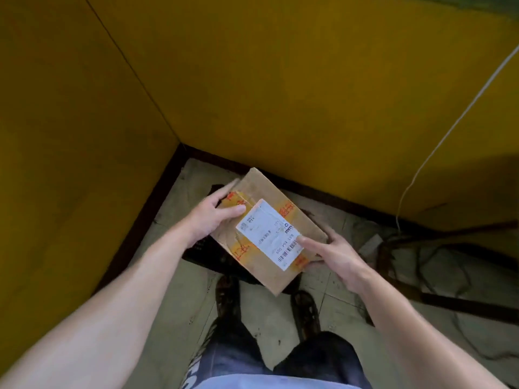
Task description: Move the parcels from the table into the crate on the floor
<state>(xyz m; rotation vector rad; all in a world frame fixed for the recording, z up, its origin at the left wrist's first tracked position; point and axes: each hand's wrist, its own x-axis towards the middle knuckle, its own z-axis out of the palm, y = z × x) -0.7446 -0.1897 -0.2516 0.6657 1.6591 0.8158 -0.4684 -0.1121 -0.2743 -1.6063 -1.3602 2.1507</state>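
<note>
Over the far left corner of the floor (266, 315), where two yellow walls (280, 80) meet, we hold one parcel (269, 233) in the air with both hands. It is a flat brown cardboard box, turned so that one corner points away from us and another toward our feet. A white label (264, 226) with barcodes lies across its top face, over strips of yellow tape printed in red.

Our left hand (210, 217) grips the parcel's left edge. The thumb lies flat on the top face beside the label, and the blurred fingers reach round the edge. Our right hand (337, 254) grips the right edge, its thumb pressing on the barcode end of the label and the other fingers curled underneath, mostly hidden.

Beneath the parcel, on the floor close to the wall corner, sits the dark crate (200, 249). Only its left side and a bit of its far rim show past the cardboard, so we cannot tell what lies in it, nor whether the parcel touches it.

Nearer to us, our two dark shoes (227, 290) stand on the pale tiles. A thin white cord (449, 130) hangs down the right wall toward a tangle of dark cables (415, 265) at the floor's right edge.
</note>
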